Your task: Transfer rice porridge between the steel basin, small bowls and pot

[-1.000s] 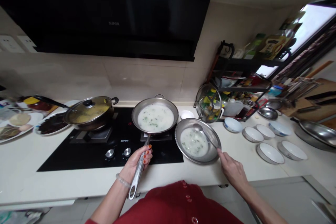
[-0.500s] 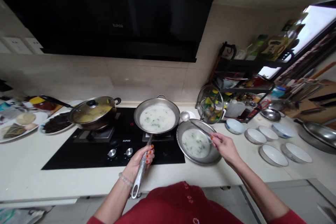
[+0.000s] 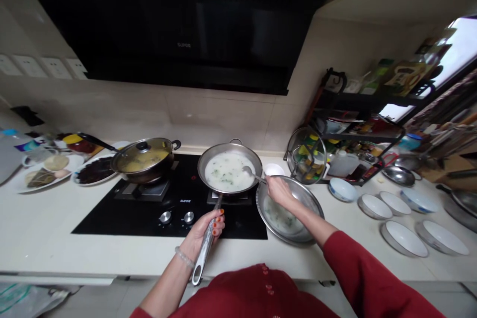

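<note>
My left hand (image 3: 207,229) is wrapped round the long metal handle of a steel wok (image 3: 203,171), which sits over the right burner. White soup (image 3: 223,174) with bits of green fills much of the wok. A ladle (image 3: 253,174) is gripped by its handle in my right hand (image 3: 278,190), and its bowl is at the right side of the soup in the wok. Below my right forearm, a wide steel basin (image 3: 315,208) holds more of the same white soup with greens, partly hidden by the arm.
A lidded pan (image 3: 145,159) stands on the left burner of the black hob (image 3: 108,218). Plates of food (image 3: 93,171) lie farther left. Several bowls (image 3: 404,238), a glass lid (image 3: 306,155) and a condiment rack (image 3: 357,134) stand at the right. A small white dish (image 3: 274,169) sits behind the basin.
My right hand has moved left with the ladle, from over the basin to the wok, where the ladle's bowl now reaches the soup. My left hand keeps hold of the wok's handle.
</note>
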Demonstrator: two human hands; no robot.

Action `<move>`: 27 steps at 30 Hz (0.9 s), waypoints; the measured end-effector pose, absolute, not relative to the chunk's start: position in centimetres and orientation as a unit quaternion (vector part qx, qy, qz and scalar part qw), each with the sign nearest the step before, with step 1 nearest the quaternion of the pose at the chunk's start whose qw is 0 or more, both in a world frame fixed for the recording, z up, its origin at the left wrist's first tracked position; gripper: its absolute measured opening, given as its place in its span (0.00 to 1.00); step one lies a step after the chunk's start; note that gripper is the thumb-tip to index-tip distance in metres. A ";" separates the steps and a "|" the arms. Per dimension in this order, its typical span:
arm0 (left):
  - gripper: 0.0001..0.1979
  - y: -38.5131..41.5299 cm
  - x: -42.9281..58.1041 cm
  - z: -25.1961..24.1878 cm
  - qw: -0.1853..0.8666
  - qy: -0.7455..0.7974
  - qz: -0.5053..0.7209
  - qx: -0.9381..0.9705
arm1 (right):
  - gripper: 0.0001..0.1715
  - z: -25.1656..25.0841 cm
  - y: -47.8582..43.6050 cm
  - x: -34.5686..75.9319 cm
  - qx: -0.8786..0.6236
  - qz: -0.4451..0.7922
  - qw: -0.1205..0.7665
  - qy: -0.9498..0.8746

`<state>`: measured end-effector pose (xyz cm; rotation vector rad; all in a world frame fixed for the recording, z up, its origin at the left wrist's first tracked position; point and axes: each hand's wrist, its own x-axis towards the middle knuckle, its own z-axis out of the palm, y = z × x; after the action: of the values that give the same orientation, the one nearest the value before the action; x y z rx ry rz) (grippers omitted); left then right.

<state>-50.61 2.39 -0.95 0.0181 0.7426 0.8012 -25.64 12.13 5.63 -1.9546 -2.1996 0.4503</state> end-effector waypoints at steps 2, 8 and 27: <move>0.17 2.3 -50.6 -0.7 0.854 0.355 0.380 0.006 | 0.15 5.4 12.8 -25.6 -0.658 0.182 0.112 -0.722; 0.17 2.3 -50.5 -0.7 0.853 0.353 0.383 -0.006 | 0.12 5.5 13.9 -24.9 -0.674 0.310 0.206 -0.638; 0.17 2.5 -50.7 -1.3 0.858 0.355 0.372 0.009 | 0.06 7.2 11.5 -22.5 -0.651 0.474 0.316 -0.502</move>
<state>-50.72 2.53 -1.25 0.0191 0.7461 0.7809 -22.46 11.52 7.20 -1.7130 -1.3210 1.2493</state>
